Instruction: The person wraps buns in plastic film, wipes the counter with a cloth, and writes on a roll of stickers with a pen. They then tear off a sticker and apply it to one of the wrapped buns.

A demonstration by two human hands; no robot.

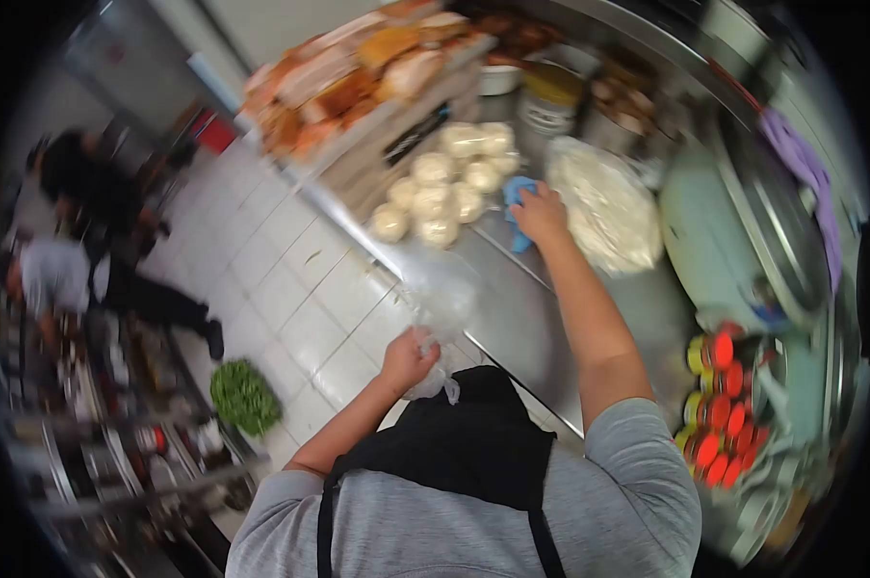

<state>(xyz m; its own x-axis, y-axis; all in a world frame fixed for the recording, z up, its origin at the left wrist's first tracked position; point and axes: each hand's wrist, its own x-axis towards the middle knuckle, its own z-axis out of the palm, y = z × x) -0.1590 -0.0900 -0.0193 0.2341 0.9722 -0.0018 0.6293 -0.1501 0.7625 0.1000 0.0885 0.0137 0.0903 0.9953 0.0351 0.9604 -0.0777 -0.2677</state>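
The right hand (541,214) is closed over a blue cloth (519,207), which is pressed against the steel counter (517,299). The left hand (411,358) is clenched around the gathered part of a clear plastic bag (440,289); the bag is held in front of the black apron (468,414), and its upper part is spread near the counter's edge.

Just beside the blue cloth, on the side toward the left hand, a cluster of pale round balls (433,202) is set on the counter; what they are made of cannot be told. On the cloth's other side, a large clear bag of pale food (603,207) is laid flat, near the right hand. Behind the balls, a crate (358,183) is seen heaped with orange-brown and pale chunks (343,82), blurred in the view. A tub (550,101) is placed beyond the cloth.

Farther to the right, a large pot (709,226) is covered by a metal lid (772,207), over whose far side a purple cloth (805,178) is draped. Nearer the body, red-lidded jars (719,409) are grouped together.

On the tiled floor (295,260) to the left, a bunch of leafy greens (245,397) is seen near shelving (127,462), where a person in a light shirt (59,275) is bent over. Another person in dark clothing (83,183) is seen farther back.
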